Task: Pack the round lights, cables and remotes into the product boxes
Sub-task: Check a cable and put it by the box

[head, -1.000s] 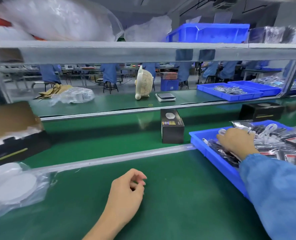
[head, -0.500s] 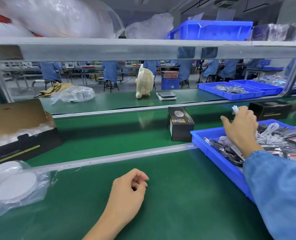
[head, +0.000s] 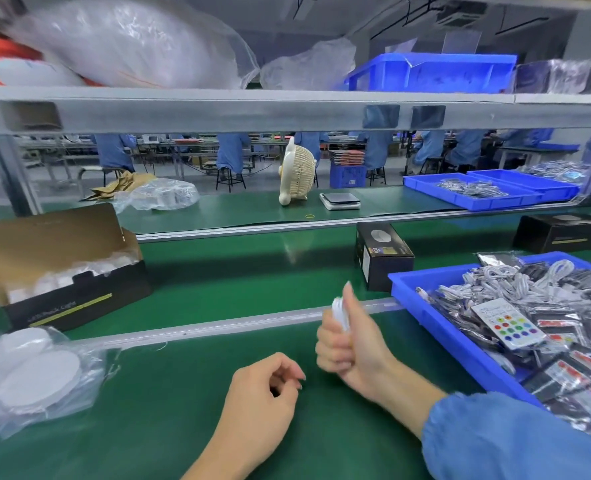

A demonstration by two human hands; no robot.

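Head view, right hand (head: 347, 348) gripping cable (head: 339, 313)

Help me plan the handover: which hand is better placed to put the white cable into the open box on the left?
Probably the left hand: it holds nothing and lies nearer the open box. The right hand grips the white cable and would have to cross over it.
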